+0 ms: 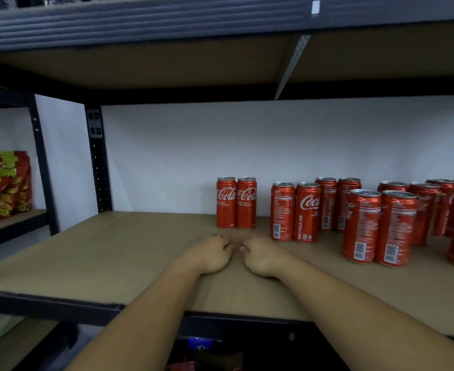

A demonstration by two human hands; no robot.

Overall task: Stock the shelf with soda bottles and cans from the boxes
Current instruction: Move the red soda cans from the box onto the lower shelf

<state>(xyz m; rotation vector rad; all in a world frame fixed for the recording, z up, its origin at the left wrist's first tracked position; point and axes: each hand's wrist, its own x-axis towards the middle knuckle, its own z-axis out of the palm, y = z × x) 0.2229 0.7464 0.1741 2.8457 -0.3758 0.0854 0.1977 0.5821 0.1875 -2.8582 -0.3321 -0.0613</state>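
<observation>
Both of the person's hands lie on the brown shelf board [140,250], knuckles up, almost touching each other. The left hand [211,254] and the right hand [263,257] each have their fingers [227,246] curled under towards the palm, and neither grips anything.

Just beyond them, apart from the hands, two Coca-Cola cans [231,207] stand upright and touching each other against the white back wall [167,156]. A looser crowd of the same slim red cans [362,226] stands to the right, some at the back and some nearer the front edge. No bottles or boxes show from here. Snack bags [3,183] sit on the neighbouring rack at the far left.

These cans look sealed and full, so I'd expect them to be fairly heavy for their size and stiff enough to take a firm squeeze. The painted metal is smooth and may be slippery. Being tall and narrow, they would tip easily if nudged near the top, and one falling could knock over its neighbours. The safest hold, to my eye, is round the middle of the body, one can per hand, set down flat.
</observation>
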